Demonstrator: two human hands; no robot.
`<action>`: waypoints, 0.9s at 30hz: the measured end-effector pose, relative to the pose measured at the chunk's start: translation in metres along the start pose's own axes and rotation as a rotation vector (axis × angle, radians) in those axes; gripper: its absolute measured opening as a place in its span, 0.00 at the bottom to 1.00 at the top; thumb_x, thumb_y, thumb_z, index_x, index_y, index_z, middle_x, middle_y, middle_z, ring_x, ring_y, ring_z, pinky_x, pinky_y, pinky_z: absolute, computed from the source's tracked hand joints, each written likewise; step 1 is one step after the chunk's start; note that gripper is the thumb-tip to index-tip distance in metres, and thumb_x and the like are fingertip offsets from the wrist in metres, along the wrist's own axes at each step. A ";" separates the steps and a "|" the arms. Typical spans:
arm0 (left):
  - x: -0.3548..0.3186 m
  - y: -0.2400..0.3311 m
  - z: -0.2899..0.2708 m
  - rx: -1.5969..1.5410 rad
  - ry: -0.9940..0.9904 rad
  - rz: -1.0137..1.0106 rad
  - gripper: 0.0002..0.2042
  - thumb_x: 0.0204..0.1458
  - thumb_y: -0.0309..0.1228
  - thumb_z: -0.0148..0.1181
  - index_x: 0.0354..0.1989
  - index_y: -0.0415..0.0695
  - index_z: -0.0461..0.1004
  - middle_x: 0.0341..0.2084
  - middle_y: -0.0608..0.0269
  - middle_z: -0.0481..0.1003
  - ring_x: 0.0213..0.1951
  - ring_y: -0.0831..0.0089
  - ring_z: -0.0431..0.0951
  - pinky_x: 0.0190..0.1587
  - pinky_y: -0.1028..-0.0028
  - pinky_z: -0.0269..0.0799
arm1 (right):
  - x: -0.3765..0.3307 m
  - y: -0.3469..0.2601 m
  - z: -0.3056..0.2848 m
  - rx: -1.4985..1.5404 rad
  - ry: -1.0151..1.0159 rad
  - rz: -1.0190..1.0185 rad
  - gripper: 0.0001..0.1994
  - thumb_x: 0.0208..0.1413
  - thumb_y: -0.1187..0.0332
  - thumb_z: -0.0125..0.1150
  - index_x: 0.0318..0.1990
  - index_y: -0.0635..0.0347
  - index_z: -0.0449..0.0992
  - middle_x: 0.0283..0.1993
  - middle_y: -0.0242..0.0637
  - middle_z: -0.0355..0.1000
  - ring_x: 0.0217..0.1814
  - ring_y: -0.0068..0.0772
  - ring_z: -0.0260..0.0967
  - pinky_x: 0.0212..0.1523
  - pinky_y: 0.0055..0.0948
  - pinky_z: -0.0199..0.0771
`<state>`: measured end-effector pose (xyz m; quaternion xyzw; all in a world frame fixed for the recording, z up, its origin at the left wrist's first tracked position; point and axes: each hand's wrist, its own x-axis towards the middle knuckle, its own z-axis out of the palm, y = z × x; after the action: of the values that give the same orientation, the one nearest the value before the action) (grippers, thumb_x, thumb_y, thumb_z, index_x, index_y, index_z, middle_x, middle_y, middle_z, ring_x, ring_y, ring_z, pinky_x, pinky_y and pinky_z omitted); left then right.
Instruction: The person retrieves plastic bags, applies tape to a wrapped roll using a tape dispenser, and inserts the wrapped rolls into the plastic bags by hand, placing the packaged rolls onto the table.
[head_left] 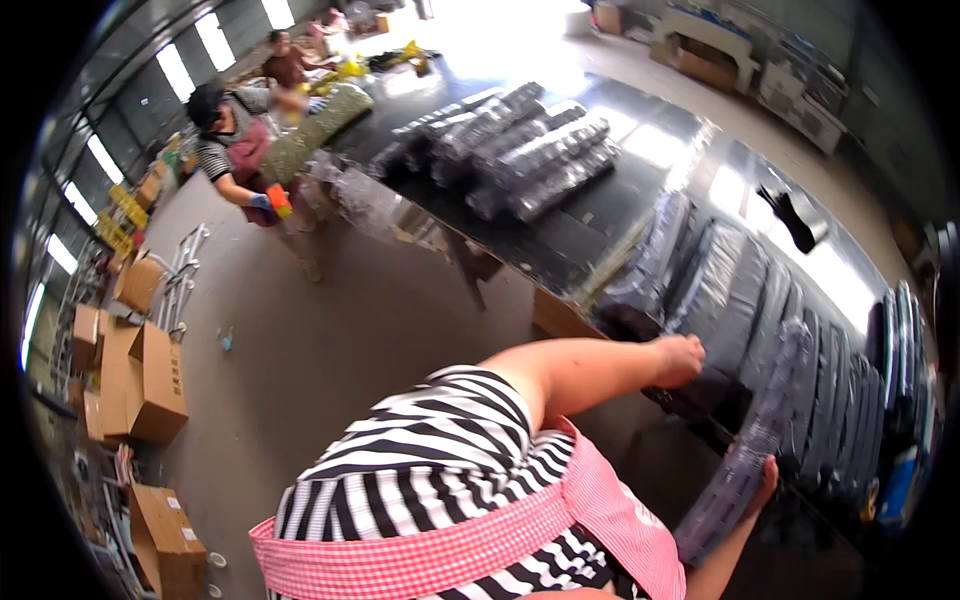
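My left hand (680, 361) is closed, its fingers curled in, beside a row of dark packages (735, 290) in clear plastic along the table edge. Whatever it may hold is hidden. Lower right, my right hand (767, 487) grips the side of a long, narrow plastic-wrapped package (738, 478). This package slants from near my apron up towards the row, and its grey-purple surface shows a line of dark marks. More upright dark packages (840, 400) stand close together beyond it.
Shiny wrapped rolls (540, 150) lie on the dark table (640, 120). A black item (790, 218) sits near its far edge. At the left, a person (240, 150) holds a greenish roll (315, 135) and an orange tool (278, 200). Cardboard boxes (145, 385) stand on the floor.
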<state>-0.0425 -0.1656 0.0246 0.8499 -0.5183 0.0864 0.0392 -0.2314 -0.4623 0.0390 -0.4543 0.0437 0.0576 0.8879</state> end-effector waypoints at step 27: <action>-0.040 0.008 -0.014 0.041 0.140 0.019 0.21 0.48 0.37 0.63 0.50 0.41 0.75 0.54 0.57 0.70 0.47 0.63 0.71 0.48 0.67 0.72 | -0.098 0.044 0.081 -0.054 -0.040 0.036 0.53 0.38 0.68 0.73 0.74 0.51 0.48 0.70 0.43 0.57 0.68 0.39 0.61 0.64 0.37 0.66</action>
<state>-0.0692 -0.1325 0.0305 0.8376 -0.5203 0.1564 0.0570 -0.3327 -0.3771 0.0636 -0.4761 0.0326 0.0839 0.8748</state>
